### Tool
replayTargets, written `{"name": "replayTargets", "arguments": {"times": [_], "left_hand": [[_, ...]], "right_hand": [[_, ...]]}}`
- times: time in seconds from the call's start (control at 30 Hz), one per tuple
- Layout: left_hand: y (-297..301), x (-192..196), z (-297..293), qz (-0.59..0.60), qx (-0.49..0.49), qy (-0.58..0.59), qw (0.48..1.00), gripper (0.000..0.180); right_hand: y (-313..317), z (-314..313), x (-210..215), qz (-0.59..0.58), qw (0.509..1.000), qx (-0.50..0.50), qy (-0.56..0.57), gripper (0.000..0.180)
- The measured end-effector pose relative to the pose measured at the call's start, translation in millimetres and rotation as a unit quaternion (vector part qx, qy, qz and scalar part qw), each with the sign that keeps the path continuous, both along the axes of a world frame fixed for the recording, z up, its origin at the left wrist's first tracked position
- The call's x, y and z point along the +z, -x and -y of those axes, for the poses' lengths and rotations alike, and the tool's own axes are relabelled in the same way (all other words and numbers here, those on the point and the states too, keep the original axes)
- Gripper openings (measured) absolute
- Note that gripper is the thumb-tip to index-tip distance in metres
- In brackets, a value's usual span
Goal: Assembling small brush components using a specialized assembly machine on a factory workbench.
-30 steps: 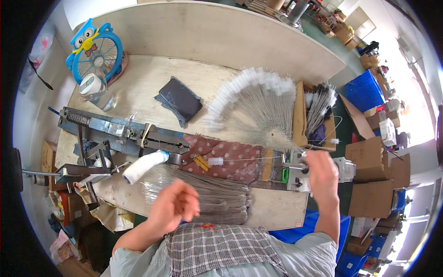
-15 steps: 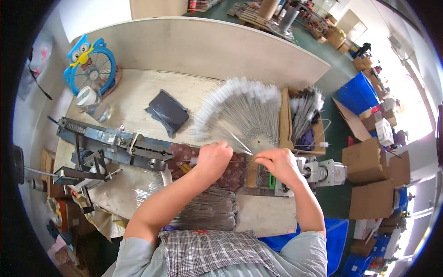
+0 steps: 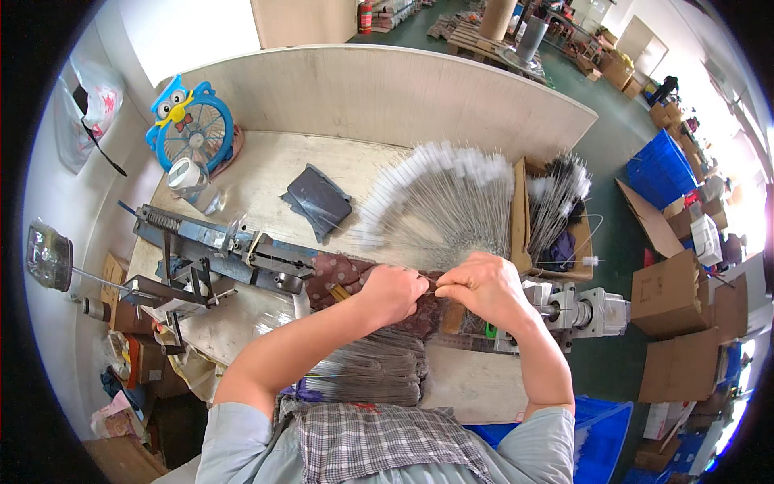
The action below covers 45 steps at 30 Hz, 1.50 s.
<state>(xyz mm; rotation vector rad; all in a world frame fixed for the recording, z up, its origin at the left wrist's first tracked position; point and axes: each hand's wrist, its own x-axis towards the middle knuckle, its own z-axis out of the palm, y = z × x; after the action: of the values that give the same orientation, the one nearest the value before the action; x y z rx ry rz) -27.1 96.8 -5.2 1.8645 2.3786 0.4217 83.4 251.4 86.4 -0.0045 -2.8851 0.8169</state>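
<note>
Head view: a metal rail [image 3: 222, 248] at left stopped short of the left hand [image 3: 392, 294]. That hand and the right hand [image 3: 488, 287] nearly met over spotted cloth [image 3: 325, 274], both hands' fingers clamped on a thin wire [image 3: 429, 283], probably steadying it from two sides. Fanned brushes [image 3: 451, 194], perhaps spread to stay separate, and a carton [image 3: 520, 218] hemmed the far side; room remained toward the bench's [image 3: 476, 383] front edge.

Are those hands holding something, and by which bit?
The left hand and the right hand seem to pinch a thin, pale, wire-like strand; which part cannot be told, as the hands hide most of it.
</note>
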Motion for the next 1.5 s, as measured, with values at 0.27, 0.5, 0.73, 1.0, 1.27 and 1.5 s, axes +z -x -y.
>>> {"name": "replayTargets", "arguments": {"times": [0.27,0.5,0.73,1.0,1.27,1.5], "left_hand": [[43,-12,-27,-0.180,0.064,-0.038,0.981,0.009],[-32,9,85,0.375,0.128,-0.180,0.900,0.038],[8,-29,179,0.920,0.244,-0.269,0.149,0.067],[8,9,149,0.481,0.351,-0.108,0.796,0.046],[-2,-20,140,0.497,0.377,-0.173,0.762,0.043],[-14,-23,119,0.612,0.308,-0.342,0.643,0.014]], "right_hand": [[14,18,1,-0.024,1.000,0.014,-0.008,0.015],[53,55,-7,-0.056,0.997,0.056,0.005,0.014],[98,111,-26,-0.017,0.996,0.086,0.001,0.015],[107,127,-19,0.040,0.996,0.055,-0.063,0.014],[82,115,-11,-0.194,0.979,0.053,-0.016,0.010],[28,114,-65,-0.064,0.995,0.056,0.053,0.018]]}}
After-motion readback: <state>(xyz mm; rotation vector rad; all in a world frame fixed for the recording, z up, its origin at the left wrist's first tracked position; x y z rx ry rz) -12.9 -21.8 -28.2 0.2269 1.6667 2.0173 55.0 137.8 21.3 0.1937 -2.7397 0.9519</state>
